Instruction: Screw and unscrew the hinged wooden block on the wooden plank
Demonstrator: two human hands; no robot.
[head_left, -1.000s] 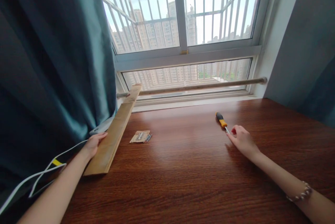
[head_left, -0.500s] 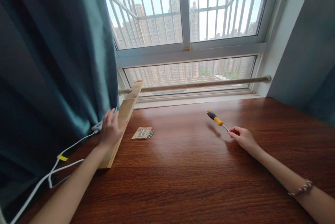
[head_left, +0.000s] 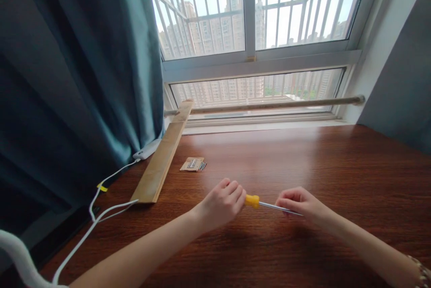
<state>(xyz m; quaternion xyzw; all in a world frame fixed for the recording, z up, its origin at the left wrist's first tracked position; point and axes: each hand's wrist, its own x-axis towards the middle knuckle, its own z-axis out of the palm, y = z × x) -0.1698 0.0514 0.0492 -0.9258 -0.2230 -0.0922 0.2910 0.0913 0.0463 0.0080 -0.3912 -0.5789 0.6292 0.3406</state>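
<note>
A screwdriver (head_left: 252,201) is held between my two hands above the wooden table. My left hand (head_left: 222,201) is closed around its handle, whose yellow collar shows past the fingers while the rest is covered. On the metal shaft, my right hand (head_left: 298,202) has its thumb and fingers pinched together, and the shaft's end shows below them. A long wooden board (head_left: 164,153) lies to the left, its far end reaching the rail by the window. Behind my left hand, a small cardboard piece (head_left: 192,164) rests on the table with several screws or nails (head_left: 202,166) beside it.
The brown wood-grain table (head_left: 269,157) runs up to the window sill. A dark blue curtain (head_left: 134,77) hangs at the left. Beside the board, a white power bank or adapter (head_left: 147,149) has a white cable (head_left: 111,173) attached. A horizontal rail (head_left: 269,106) crosses the window.
My left hand has left the board and moved right to grasp the screwdriver's handle. My right hand has come nearer with the screwdriver. The view has shifted slightly.
</note>
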